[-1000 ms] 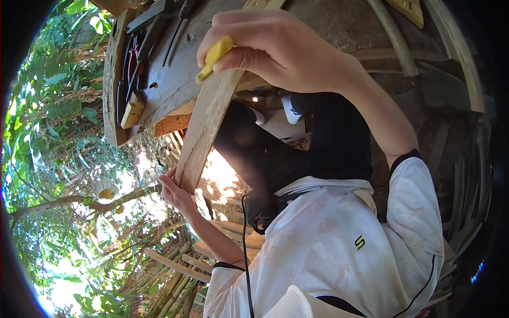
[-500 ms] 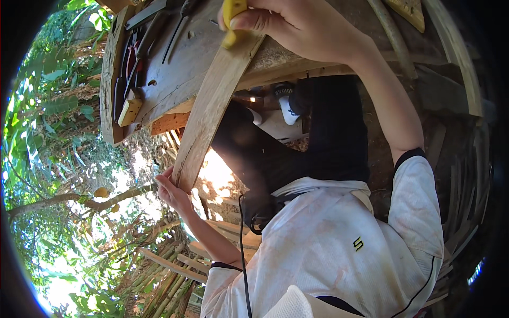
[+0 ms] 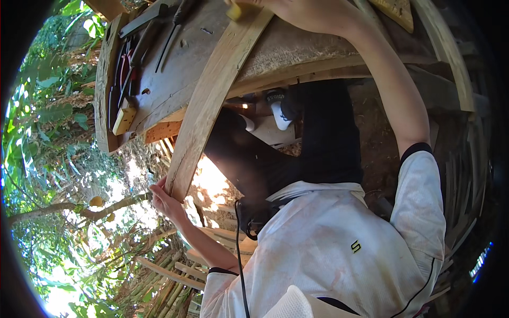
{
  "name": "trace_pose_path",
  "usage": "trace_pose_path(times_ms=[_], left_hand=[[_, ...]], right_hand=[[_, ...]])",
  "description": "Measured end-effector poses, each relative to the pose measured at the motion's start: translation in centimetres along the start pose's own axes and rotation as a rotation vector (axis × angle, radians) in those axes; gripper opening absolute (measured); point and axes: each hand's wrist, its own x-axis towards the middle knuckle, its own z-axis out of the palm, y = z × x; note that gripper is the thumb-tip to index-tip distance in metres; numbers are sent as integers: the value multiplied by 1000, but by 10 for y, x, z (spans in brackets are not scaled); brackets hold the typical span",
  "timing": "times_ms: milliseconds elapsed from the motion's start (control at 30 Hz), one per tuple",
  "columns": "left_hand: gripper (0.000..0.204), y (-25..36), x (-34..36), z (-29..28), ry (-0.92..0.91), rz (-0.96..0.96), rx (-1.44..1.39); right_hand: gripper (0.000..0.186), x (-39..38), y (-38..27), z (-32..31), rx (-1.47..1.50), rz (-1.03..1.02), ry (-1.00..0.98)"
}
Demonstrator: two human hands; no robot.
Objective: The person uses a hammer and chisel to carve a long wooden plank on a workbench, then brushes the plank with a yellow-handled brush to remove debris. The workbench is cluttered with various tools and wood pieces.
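Note:
A long flat wooden board point(image 3: 217, 95) slants across the view, its far part over the workbench point(image 3: 307, 53) and its near end hanging past the bench's left edge. My left hand point(image 3: 168, 201) grips that near end, fingers behind the wood and partly hidden. At the top, my right hand point(image 3: 313, 13) is closed on a yellow block-like tool point(image 3: 245, 11) at the board's far part. The top edge of the picture cuts off this hand and tool, so the tool's exact kind cannot be told.
Along the bench's left side lie a screwdriver point(image 3: 169, 45), red-handled pliers point(image 3: 125, 69) and a small wooden block point(image 3: 124, 120). A nail point(image 3: 206, 31) rests on the top. A yellowish wooden piece point(image 3: 396, 13) is at far right. A branch point(image 3: 101, 212) and wood strips point(image 3: 169, 273) lie left.
My right hand and the yellow tool have moved up and slightly right, farther along the board. The view has shifted slightly; my left hand still holds the near end.

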Motion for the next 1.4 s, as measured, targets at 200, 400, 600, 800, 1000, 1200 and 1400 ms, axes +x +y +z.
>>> trace_pose_path(times_ms=[200,400,600,800,1000,1200,1400], left_hand=[[78,-6,-1,-4,5,1,21],[76,-8,1,-2,48,-55,44],[72,0,-4,2,46,-58,20],[70,-1,-7,-2,6,-23,33],[67,-18,-1,-13,-34,-7,42],[65,-4,-9,-6,-14,-47,-2],[64,-13,-8,-6,7,-34,-19]], right_hand=[[30,4,-20,-8,131,316,-84],[29,5,-9,-22,-240,65,-71],[25,5,6,-41,-326,106,-107],[23,18,3,-61,-96,456,-106],[23,21,27,-75,-286,422,-122],[24,22,47,-76,-66,695,-89],[33,11,125,-121,-424,572,187]])
